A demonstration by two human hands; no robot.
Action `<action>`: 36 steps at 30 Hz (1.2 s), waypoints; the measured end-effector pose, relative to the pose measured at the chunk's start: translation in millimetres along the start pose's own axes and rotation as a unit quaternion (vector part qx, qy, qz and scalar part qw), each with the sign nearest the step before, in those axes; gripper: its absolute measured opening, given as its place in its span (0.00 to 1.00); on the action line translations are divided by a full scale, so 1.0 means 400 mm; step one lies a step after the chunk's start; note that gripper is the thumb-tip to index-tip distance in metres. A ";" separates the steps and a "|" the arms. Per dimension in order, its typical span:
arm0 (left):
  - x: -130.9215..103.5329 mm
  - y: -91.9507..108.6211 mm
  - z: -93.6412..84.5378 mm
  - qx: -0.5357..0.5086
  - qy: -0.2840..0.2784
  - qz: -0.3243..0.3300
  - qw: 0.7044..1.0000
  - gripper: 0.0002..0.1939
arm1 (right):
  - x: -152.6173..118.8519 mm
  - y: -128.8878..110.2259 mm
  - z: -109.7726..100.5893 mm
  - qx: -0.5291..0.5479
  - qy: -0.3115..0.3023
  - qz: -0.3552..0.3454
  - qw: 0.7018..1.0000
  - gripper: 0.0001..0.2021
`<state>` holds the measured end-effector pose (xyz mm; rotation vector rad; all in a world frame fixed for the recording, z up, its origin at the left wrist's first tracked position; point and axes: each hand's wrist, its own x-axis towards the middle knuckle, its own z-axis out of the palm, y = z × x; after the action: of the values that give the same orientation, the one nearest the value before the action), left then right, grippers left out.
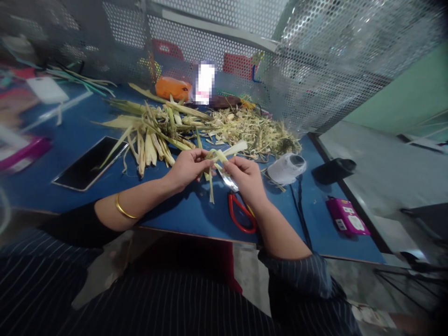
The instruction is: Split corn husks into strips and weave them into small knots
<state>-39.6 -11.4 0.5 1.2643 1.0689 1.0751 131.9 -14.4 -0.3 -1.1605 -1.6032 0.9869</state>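
Observation:
Pale green leaf strips (220,155) are pinched between my two hands above the blue table's front half. My left hand (192,169) closes its fingertips on their left side, and a strip end hangs down below. My right hand (245,177) grips the strips from the right with thumb and forefinger. Under my right hand lie red-handled scissors (241,215), their blades partly hidden. Beyond my left hand is a bunch of long leaves and stalks (150,147). Behind my right hand spreads a heap of shredded plant pieces (255,128).
On the blue table (196,214) are a black tablet-like panel (89,163), a white spool (287,169), a black spool (334,171), a purple packet (346,217) and an orange packet (172,88). A perforated metal screen (315,60) stands behind. A white phone (47,89) lies left.

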 end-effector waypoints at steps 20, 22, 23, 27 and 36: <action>-0.008 -0.027 -0.007 0.262 0.012 0.134 0.956 0.04 | 0.000 0.016 0.020 0.013 -0.005 0.013 1.000 0.16; -0.013 -0.019 -0.007 0.285 -0.021 0.139 0.948 0.05 | 0.000 0.009 0.016 0.016 -0.026 0.028 0.999 0.14; -0.015 -0.015 -0.006 0.290 -0.038 0.139 0.946 0.06 | 0.001 0.005 0.014 0.011 -0.032 0.033 0.999 0.14; -0.024 -0.008 -0.001 0.269 -0.098 0.093 0.954 0.07 | 0.008 0.000 0.003 0.024 -0.019 0.030 0.999 0.10; -0.024 -0.003 0.001 0.131 -0.231 -0.033 0.964 0.07 | 0.027 0.008 0.003 0.161 0.091 0.061 0.981 0.13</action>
<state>-40.8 -21.0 -0.8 1.5833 0.9003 0.5548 130.0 -3.2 -1.3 -1.0973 -1.1891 1.1364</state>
